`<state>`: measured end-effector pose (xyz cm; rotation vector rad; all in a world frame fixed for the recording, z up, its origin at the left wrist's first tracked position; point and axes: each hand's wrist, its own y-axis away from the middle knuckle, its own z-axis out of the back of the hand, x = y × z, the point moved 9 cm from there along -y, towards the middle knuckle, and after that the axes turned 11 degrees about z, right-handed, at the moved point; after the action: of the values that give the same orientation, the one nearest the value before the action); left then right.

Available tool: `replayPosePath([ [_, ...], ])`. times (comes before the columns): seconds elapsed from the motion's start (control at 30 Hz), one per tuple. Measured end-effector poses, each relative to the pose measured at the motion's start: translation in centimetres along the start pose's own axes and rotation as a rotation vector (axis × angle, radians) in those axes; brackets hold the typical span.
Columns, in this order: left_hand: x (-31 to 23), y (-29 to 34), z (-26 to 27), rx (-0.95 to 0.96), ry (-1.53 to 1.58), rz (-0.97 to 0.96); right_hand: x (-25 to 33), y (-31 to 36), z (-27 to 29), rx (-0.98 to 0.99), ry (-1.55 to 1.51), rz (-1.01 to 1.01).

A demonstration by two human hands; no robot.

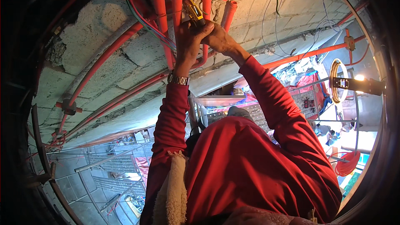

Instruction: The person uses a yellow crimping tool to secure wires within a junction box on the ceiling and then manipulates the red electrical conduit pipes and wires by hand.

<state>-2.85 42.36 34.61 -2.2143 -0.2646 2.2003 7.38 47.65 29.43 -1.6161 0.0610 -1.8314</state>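
My left hand [188,43], with a metal-banded watch [178,79] on its wrist, is raised among red conduit pipes against the masonry. Pressed close beside it is my right hand [219,39], its fingers curled. A yellow-and-black hand tool [194,11] points up out of the two closed hands; its exact kind is unclear, and its lower end is hidden by the fingers. Upright red pipes [159,16] stand just left of the tool, and another red pipe [207,0] runs just right of it. A short open-ended red pipe [230,16] is farther right.
Green, red and blue wires [146,24] hang left of my hands; thin loose wires [277,16] dangle at the right. A long red pipe [308,56] crosses toward a junction box [349,43]. A lit ring-shaped fixture [336,81] is at right. Scaffold rails [93,164] show far below.
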Motion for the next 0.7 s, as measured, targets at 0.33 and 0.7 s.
replayPosePath([
  [0.33,1.6,0.6,0.9,-0.082,0.034,0.085,2.7,0.4,0.4,-0.058,0.136,0.002],
  [0.7,2.3,1.3,1.0,-0.040,0.029,0.308,5.1,1.6,-2.0,0.211,-0.281,-0.185],
])
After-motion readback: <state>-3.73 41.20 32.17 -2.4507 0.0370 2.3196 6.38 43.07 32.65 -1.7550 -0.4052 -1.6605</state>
